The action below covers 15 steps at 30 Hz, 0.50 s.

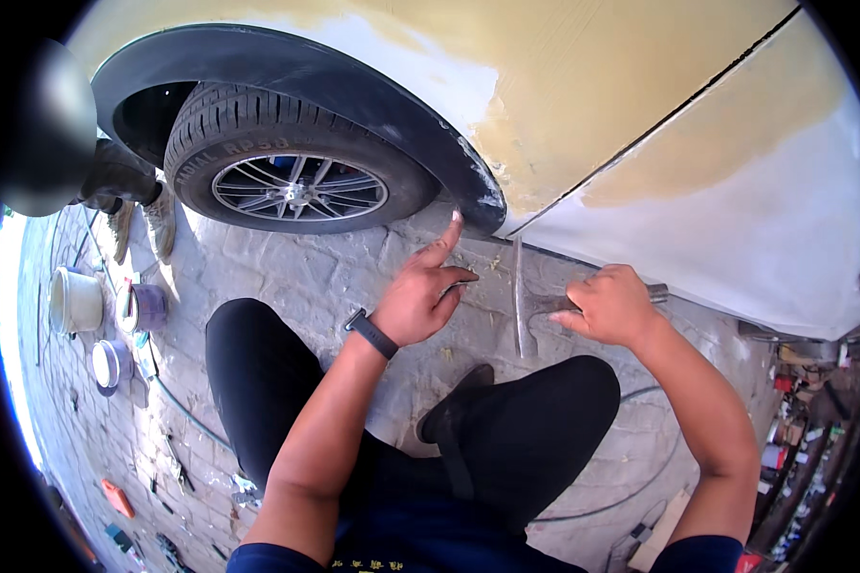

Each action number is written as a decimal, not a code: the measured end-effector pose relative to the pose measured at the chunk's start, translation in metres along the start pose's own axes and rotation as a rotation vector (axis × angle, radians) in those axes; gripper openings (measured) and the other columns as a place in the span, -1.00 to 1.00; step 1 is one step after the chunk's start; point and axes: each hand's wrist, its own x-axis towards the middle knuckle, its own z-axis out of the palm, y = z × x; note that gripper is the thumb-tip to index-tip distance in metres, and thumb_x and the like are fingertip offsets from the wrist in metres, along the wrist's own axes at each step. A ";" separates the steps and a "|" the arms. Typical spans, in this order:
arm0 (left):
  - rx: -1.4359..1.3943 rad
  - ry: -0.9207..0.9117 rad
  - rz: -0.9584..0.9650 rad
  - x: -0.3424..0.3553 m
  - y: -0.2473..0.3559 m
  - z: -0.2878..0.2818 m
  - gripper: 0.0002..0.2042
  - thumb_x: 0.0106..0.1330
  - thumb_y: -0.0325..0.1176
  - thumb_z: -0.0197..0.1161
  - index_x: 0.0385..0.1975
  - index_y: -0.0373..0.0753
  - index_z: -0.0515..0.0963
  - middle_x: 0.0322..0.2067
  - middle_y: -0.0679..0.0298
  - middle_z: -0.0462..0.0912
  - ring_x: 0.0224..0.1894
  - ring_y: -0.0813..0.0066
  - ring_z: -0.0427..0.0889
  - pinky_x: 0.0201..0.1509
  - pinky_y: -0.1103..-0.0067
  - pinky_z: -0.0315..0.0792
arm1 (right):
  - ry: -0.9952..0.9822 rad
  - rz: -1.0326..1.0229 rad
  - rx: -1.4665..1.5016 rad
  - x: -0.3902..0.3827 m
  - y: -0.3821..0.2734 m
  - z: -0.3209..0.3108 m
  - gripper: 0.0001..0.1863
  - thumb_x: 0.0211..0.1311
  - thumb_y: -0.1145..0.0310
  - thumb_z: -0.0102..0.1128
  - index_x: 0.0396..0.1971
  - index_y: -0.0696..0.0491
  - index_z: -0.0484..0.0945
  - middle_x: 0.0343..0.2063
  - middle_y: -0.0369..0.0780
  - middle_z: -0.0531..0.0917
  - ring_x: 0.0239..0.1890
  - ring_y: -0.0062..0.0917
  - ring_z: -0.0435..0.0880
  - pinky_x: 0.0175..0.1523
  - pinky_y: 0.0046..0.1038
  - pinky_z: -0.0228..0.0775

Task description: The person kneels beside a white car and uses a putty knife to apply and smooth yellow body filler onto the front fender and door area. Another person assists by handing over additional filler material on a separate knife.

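While the right hand [610, 304] wraps its fingers around the shaft of a grey metal T-shaped hammer [520, 306], apparently to steady the head, that tool hangs to the right of the black-tyred, silver-spoked wheel [296, 194]. Nearer the wheel, the left hand [419, 298] extends its index finger, others bent, toward the scuffed black curved arch trim [392, 113], seemingly to indicate or feel its lower end; I cannot confirm contact.
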 end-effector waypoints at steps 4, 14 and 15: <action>-0.026 0.003 -0.027 -0.003 0.001 0.000 -0.73 0.29 -0.52 0.24 -0.05 -0.27 0.75 0.60 -0.24 -0.03 0.53 -0.19 0.29 0.51 0.24 0.28 | 0.045 -0.052 0.017 0.003 0.004 0.002 -0.39 0.23 -0.30 0.30 -0.63 -0.02 0.54 -0.74 -0.21 0.61 -0.59 -0.20 0.64 -0.30 -0.22 0.49; 0.007 -0.026 -0.018 -0.003 0.004 0.000 -0.72 0.30 -0.51 0.25 -0.03 -0.27 0.75 0.60 -0.24 -0.05 0.54 -0.18 0.27 0.52 0.23 0.28 | -0.224 0.119 0.217 -0.030 -0.006 -0.010 -0.37 0.38 -0.22 0.21 -0.64 0.06 0.52 -0.70 -0.11 0.60 -0.53 -0.08 0.63 -0.33 -0.11 0.43; 0.014 -0.022 -0.014 -0.001 0.004 -0.001 -0.72 0.29 -0.51 0.25 -0.03 -0.27 0.75 0.60 -0.24 -0.05 0.53 -0.18 0.28 0.52 0.24 0.28 | -0.211 0.206 0.289 -0.043 -0.006 -0.005 -0.37 0.40 -0.21 0.19 -0.62 0.07 0.54 -0.68 -0.08 0.60 -0.51 -0.06 0.64 -0.32 -0.09 0.43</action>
